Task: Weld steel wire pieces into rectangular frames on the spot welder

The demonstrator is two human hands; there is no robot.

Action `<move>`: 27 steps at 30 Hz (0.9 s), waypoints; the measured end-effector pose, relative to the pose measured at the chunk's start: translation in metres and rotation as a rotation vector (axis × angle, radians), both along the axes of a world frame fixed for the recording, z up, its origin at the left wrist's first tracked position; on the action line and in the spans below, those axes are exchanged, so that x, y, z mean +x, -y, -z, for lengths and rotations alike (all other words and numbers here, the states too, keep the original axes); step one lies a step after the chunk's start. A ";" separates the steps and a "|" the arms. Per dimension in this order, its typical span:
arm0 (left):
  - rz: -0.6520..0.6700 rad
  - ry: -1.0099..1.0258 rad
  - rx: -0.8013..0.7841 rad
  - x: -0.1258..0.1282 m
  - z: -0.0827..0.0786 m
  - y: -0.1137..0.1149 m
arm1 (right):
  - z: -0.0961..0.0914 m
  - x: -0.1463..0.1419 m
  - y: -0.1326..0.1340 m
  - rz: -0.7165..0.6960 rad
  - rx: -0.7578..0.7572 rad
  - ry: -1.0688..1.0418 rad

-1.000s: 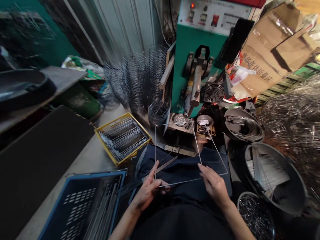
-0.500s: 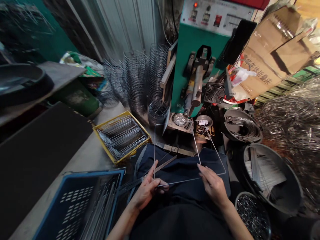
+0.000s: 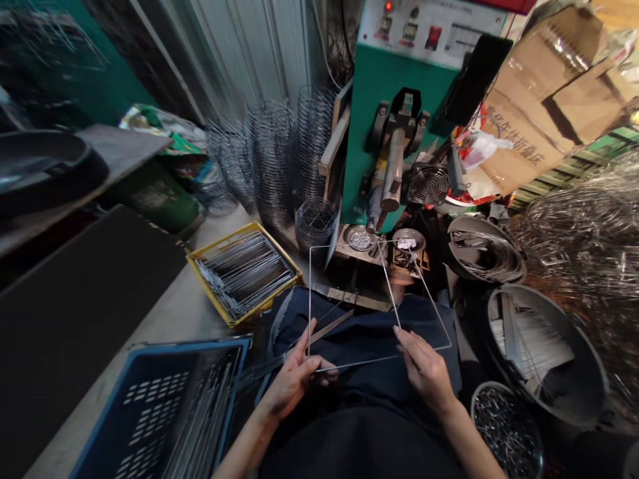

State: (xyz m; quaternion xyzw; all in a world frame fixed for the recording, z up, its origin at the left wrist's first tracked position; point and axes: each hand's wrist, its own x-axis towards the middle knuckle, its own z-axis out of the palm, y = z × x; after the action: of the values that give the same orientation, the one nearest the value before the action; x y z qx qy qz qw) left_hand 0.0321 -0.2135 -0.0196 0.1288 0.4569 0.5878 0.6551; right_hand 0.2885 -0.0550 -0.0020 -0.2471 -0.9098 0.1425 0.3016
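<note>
A thin bent wire frame [image 3: 359, 363] is held up above my lap between both hands. My left hand [image 3: 298, 374] is closed on its lower left corner, thumb and fingers pinching the wire. My right hand [image 3: 423, 364] pinches the frame near its lower right, where a slanting wire meets the bottom one. The frame's far edge lies in line with the front of a green spot welder [image 3: 382, 80], by its electrodes [image 3: 375, 216]; I cannot tell if they touch. Several straight metal strips [image 3: 319, 332] lie across my lap, partly behind my left hand.
On the left stand a yellow crate [image 3: 234, 319] of wire pieces and a blue crate [image 3: 130, 356] of long rods. Stacked wire baskets [image 3: 272, 159] stand behind. To the right are a black tub [image 3: 596, 372], a bowl of small metal parts [image 3: 504, 426] and a wire heap [image 3: 579, 233].
Almost nothing differs. The view has shifted very slightly, and both hands keep their hold on the wire frame.
</note>
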 end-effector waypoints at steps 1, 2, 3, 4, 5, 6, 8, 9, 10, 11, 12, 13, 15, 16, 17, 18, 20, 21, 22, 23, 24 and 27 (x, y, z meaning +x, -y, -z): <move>-0.002 0.002 -0.001 0.000 -0.001 0.000 | 0.002 0.001 0.000 -0.001 -0.002 0.007; -0.003 0.006 0.001 0.000 -0.001 -0.001 | 0.004 0.001 0.000 0.000 -0.005 0.014; -0.002 0.011 0.003 0.001 -0.002 -0.001 | 0.006 0.002 -0.001 0.002 -0.008 0.020; 0.000 0.014 0.004 0.001 -0.002 -0.001 | 0.008 0.002 -0.001 0.006 -0.012 0.026; 0.003 0.014 0.004 0.001 -0.002 -0.001 | 0.009 0.003 -0.001 0.010 -0.014 0.030; 0.007 0.013 0.003 0.001 -0.002 -0.001 | 0.010 0.003 -0.001 0.014 -0.013 0.031; 0.013 0.008 -0.001 0.001 -0.002 -0.001 | 0.012 0.004 -0.001 0.020 -0.012 0.032; 0.013 0.006 -0.003 0.001 -0.002 -0.001 | 0.012 0.004 -0.001 0.021 -0.015 0.034; 0.011 0.004 -0.004 0.001 -0.002 -0.001 | 0.013 0.005 -0.001 0.022 -0.020 0.037; 0.008 0.002 -0.005 0.001 -0.002 -0.001 | 0.014 0.006 -0.002 0.022 -0.025 0.040; 0.005 0.000 -0.006 0.001 -0.003 -0.001 | 0.015 0.007 -0.002 0.025 -0.030 0.043; 0.000 -0.003 -0.005 0.001 -0.004 -0.001 | 0.016 0.007 -0.002 0.029 -0.034 0.046; 0.002 -0.004 -0.001 0.002 -0.005 -0.001 | 0.019 0.007 -0.003 0.036 -0.041 0.051; 0.010 -0.002 0.001 0.002 -0.005 -0.001 | 0.020 0.005 -0.002 0.037 -0.048 0.053; 0.019 0.000 0.000 0.003 -0.005 -0.002 | 0.020 0.003 -0.001 0.032 -0.059 0.054; 0.028 0.004 0.000 0.004 -0.004 -0.002 | 0.020 0.000 0.001 0.018 -0.075 0.054; 0.036 0.008 -0.001 0.006 -0.003 -0.004 | 0.018 -0.009 0.007 -0.034 -0.113 0.052; 0.037 0.010 -0.001 0.007 -0.002 -0.005 | 0.017 -0.013 0.010 -0.065 -0.131 0.048; 0.037 0.010 0.000 0.008 -0.001 -0.006 | 0.015 -0.018 0.013 -0.093 -0.147 0.045; 0.038 0.010 0.000 0.009 0.000 -0.007 | 0.014 -0.021 0.015 -0.112 -0.155 0.040; 0.042 0.011 -0.001 0.009 0.001 -0.007 | 0.013 -0.023 0.017 -0.124 -0.159 0.032; 0.046 0.009 -0.007 0.008 0.003 -0.007 | 0.012 -0.019 0.016 -0.109 -0.148 0.010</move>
State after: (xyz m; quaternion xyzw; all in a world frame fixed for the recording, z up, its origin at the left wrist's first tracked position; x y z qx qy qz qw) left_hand 0.0399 -0.2067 -0.0228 0.1346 0.4528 0.5716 0.6710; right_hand 0.2698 -0.0710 -0.0137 -0.2195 -0.9103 0.2246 0.2696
